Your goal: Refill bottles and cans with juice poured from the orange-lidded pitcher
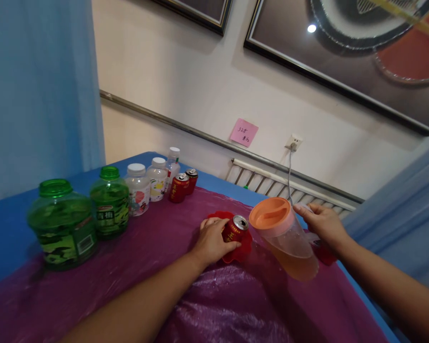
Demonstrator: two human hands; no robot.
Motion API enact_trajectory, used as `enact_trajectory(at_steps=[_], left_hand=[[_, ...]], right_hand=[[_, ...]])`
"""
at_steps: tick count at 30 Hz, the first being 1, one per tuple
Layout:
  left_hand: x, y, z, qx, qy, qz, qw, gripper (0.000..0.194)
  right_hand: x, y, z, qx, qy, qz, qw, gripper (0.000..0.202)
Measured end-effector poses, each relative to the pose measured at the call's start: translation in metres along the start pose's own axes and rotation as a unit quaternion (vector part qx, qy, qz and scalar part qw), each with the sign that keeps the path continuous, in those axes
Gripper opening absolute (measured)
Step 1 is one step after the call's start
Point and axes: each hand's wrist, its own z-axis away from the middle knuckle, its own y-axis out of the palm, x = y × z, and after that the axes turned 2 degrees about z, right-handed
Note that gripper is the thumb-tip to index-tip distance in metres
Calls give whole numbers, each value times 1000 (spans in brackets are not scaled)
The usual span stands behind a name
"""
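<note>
My left hand (pixel 214 240) is wrapped round a red drink can (pixel 235 230), whose top is open and faces up. Under the can and my fingers lies a red dish with a wavy rim (pixel 243 248). My right hand (pixel 321 222) grips the handle of a clear plastic pitcher (pixel 289 250) with an orange lid (pixel 270 213). The pitcher leans to the left, lid towards the can but apart from it, and holds brownish liquid. Below my right hand another red item (pixel 326 253) shows in part; its kind is hidden.
At the left stand two green plastic jars (pixel 62 224) (pixel 109 202), two white-capped clear bottles (pixel 137 190) (pixel 158 178), a slimmer bottle (pixel 173 164) and two red cans (pixel 179 187) (pixel 191 181). Purple plastic sheeting (pixel 157 252) covers the blue table (pixel 7 214). A cord hangs from a socket (pixel 293 142).
</note>
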Motion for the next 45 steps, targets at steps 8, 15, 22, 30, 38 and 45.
enact_trajectory(at_steps=[8, 15, 22, 30, 38, 45], left_hand=[[-1, -2, 0, 4, -3, -4, 1000, 67], [-1, -1, 0, 5, -4, -9, 1000, 68], [-1, -2, 0, 18, -5, -14, 1000, 70], [-3, -4, 0, 23, -11, -18, 1000, 69], [-4, -4, 0, 32, -16, -26, 999, 72], [-2, -2, -1, 26, -9, -25, 999, 71]], right_hand=[[-2, 2, -2, 3, 0, -8, 1000, 57], [8, 0, 1, -4, -4, 11, 1000, 60], [13, -1, 1, -9, -5, 9, 1000, 62], [16, -3, 2, -4, -19, 21, 1000, 62], [13, -4, 1, -5, -8, 11, 1000, 63], [17, -5, 2, -9, -26, 25, 999, 65]])
